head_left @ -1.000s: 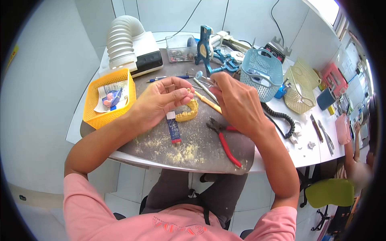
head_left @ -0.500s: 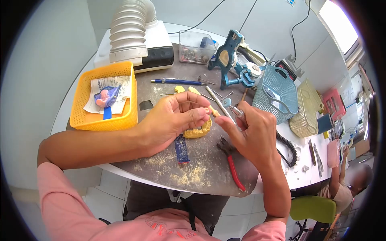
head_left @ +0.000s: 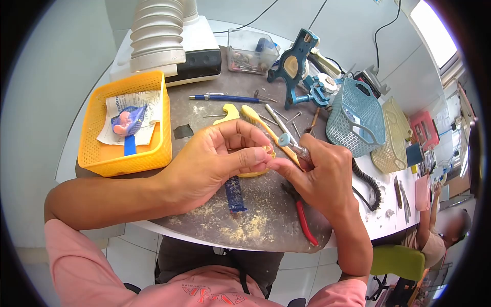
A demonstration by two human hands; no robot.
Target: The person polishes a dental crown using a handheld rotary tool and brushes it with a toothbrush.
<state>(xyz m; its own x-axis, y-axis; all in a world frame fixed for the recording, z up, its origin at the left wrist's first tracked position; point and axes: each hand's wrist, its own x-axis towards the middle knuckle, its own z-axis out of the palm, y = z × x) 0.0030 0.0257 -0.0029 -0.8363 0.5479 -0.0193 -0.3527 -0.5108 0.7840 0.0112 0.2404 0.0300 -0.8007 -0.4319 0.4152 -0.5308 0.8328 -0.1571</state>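
My left hand pinches a small pale, tooth-sized piece between thumb and fingertips; the fingers partly cover it. My right hand is wrapped round a metal rotary handpiece tipped with a pale blue grinding wheel. The right thumb meets the left fingertips at the piece, while the wheel sits just above and to the right of it. Beneath the hands lies a yellow dental cast, mostly hidden. A dusty dark blue strip rests beside it on the bench mat.
Red-handled pliers lie near the front edge. A yellow basket stands left and a blue basket right. Behind are a blue articulator, a blue pen and a suction hose. Another person sits far right.
My hands have come together, the right thumb now touching the left fingertips. The handpiece's wheel has tilted upward and moved slightly left. The cast is more covered, and the view has shifted a little.
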